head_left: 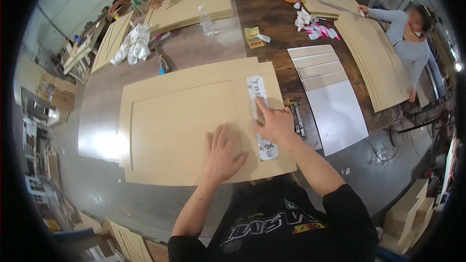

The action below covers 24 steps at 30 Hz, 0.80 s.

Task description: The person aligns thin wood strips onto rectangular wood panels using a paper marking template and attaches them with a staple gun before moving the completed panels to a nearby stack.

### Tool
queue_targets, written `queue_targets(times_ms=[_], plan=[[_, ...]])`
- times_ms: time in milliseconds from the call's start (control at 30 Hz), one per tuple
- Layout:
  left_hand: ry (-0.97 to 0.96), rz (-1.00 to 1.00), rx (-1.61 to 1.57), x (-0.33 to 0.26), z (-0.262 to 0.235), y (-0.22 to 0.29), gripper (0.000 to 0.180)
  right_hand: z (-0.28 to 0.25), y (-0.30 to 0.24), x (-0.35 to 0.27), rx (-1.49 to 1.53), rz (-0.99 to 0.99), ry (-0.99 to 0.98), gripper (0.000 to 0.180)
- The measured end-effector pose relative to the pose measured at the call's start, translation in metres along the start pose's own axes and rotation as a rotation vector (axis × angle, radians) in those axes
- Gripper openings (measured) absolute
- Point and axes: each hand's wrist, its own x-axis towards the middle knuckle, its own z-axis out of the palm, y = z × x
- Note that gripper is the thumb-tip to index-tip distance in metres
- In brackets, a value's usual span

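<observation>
A beige cabinet-door panel (179,131) with a recessed rectangle lies on the table in front of me, apparently on top of another panel. My left hand (223,155) rests on its near part, fingers spread and palm down. Along the panel's right side is a white strip (268,150) with handwriting on it. My right hand (276,123) is over the middle of this strip, index finger stretched along it and thumb out to the side. Its other fingers are partly hidden, and I make out nothing held. The hand covers part of the strip.
Right of the panel lie a metal tool (297,119) and a white board (335,111) bearing beige strips. Beyond are a yellow box (253,39), a clear bottle (206,22), crumpled plastic (133,44) and a blue-handled tool (163,64). Two people handle panel stacks (371,58) across the table.
</observation>
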Motion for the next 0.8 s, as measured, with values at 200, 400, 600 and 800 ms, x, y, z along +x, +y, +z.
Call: queue_targets(times_ms=[200,400,600,800], plan=[[0.008,-0.017,-0.016,-0.001,-0.001,0.004,0.066,-0.013,0.004,-0.002,0.226,-0.036,0.199,0.061],[0.004,-0.054,0.005,-0.008,-0.004,0.001,0.067,-0.018,0.097,-0.013,0.504,0.36,0.54,0.055],[0.051,-0.063,0.013,-0.017,0.001,0.006,0.069,0.026,0.138,-0.005,0.298,0.392,0.178,0.058],[-0.096,0.048,0.143,-0.083,-0.001,-0.011,0.068,0.019,0.108,-0.024,0.488,0.177,0.209,0.052]])
